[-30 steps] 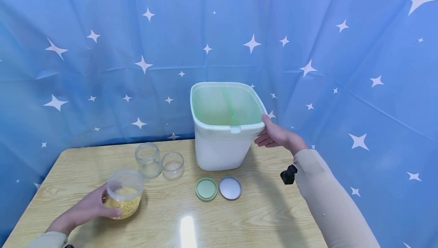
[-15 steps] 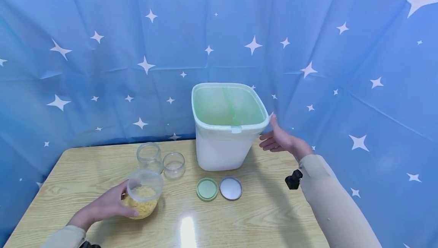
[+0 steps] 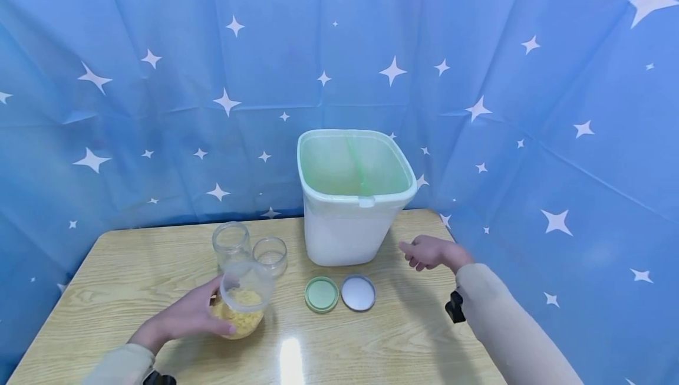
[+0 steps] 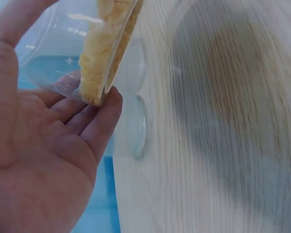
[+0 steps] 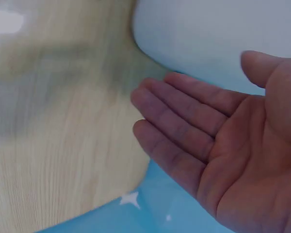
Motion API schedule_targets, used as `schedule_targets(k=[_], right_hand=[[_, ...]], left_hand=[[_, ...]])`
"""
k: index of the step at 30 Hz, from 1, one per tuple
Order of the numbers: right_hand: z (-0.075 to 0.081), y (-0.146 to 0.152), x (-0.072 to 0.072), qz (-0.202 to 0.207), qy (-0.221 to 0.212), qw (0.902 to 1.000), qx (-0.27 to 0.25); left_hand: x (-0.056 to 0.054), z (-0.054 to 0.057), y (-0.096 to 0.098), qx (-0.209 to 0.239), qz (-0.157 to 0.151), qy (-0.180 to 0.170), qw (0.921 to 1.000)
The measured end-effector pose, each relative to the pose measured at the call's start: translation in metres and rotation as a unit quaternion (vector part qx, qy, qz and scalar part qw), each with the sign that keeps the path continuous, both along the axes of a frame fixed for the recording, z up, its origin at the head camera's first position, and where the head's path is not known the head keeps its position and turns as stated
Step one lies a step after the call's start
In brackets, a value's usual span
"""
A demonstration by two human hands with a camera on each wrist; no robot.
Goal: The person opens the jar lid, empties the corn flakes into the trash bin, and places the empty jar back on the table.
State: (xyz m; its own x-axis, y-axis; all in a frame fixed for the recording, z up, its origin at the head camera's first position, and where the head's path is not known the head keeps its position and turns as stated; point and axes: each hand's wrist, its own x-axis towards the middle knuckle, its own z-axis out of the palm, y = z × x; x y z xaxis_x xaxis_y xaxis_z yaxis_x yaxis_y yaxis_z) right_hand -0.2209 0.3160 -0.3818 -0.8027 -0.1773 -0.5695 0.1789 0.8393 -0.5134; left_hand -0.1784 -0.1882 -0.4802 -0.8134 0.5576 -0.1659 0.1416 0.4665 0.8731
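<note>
My left hand [image 3: 193, 317] grips the side of a clear, open-topped plastic jar [image 3: 247, 285], thumb in front and fingers behind. Pale yellow flakes [image 4: 94, 63] fill its lower part. In the left wrist view the fingertips curl under the jar's base, and a shadow lies on the wood beside it. Behind the held jar stand a taller clear jar [image 3: 230, 240] and a shorter one [image 3: 270, 255]; the held jar overlaps both in the head view. My right hand [image 3: 432, 252] is in the air right of the white bin [image 3: 345, 234], holding nothing, its fingers fairly straight in the right wrist view.
A green round lid [image 3: 321, 294] and a silver-white one [image 3: 358, 293] lie side by side in front of the bin. The wooden table [image 3: 371, 349] ends at the back against a blue star-patterned curtain [image 3: 175, 119]. The bin is open-topped, with a pale green inside.
The left hand has carried the jar of flakes rightward, close to the other two jars. The right hand has let go of the bin's rim and dropped lower beside it.
</note>
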Motion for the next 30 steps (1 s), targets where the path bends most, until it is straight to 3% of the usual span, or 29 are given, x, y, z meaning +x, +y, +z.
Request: schedule_targets(k=[5,10,18,23,30], right_hand=[[-0.017,-0.028,0.012,0.029,0.0,0.9995,0.012],[-0.027,-0.068,0.028,0.047,0.038,0.9976,0.034],[-0.031,-0.131,0.042,0.127,0.114,0.9835,0.06],[-0.031,-0.153,0.046,0.13,0.158,0.9785,0.026],[-0.034,-0.169,0.049,0.122,0.183,0.9755,0.01]], left_hand=[[0.0,0.004,0.013,-0.001,-0.002,0.011,0.9999],[-0.001,0.008,0.028,-0.005,-0.007,0.025,0.9997],[-0.003,0.008,0.053,0.013,-0.009,0.057,0.9982],[-0.002,0.007,0.067,0.009,-0.002,0.089,0.996],[0.0,0.007,0.081,-0.056,0.033,0.127,0.9897]])
